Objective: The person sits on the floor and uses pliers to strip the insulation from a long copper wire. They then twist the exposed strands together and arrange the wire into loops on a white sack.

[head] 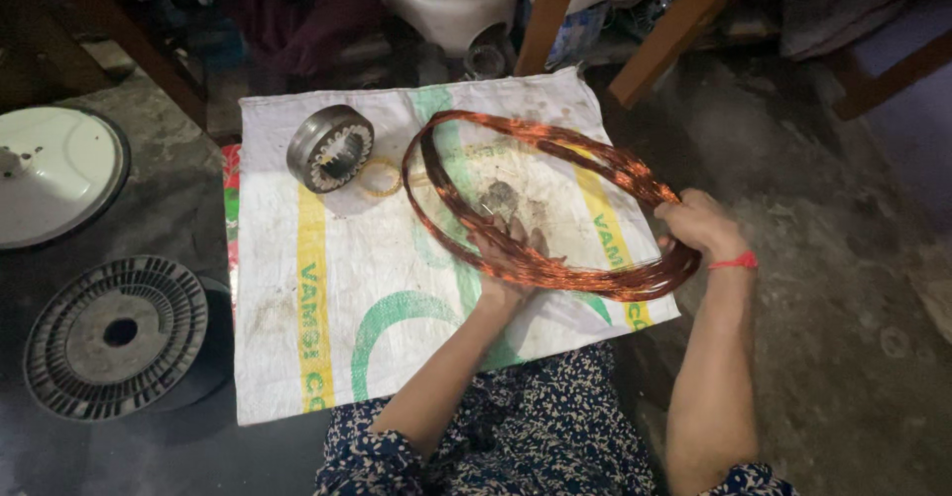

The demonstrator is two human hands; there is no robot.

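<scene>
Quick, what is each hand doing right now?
Left hand: fingers closed around the copper wire coil.
Right hand: closed, gripping the same coil at its other side.

My copper wire coil [555,174] is a big, loose, shiny reddish-orange hoop of many thin strands. It hangs tilted over the white woven sack, near edge lowest, slightly oval.

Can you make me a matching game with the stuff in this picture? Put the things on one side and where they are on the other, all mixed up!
Things:
1. copper wire coil
2. metal ring
3. round grille
4. white sack

Places:
A. on the floor, far left
B. spread flat under everything
C. held in both hands
D. lying on the sack, top left

Pairs: 1-C, 2-D, 3-A, 4-B
</scene>
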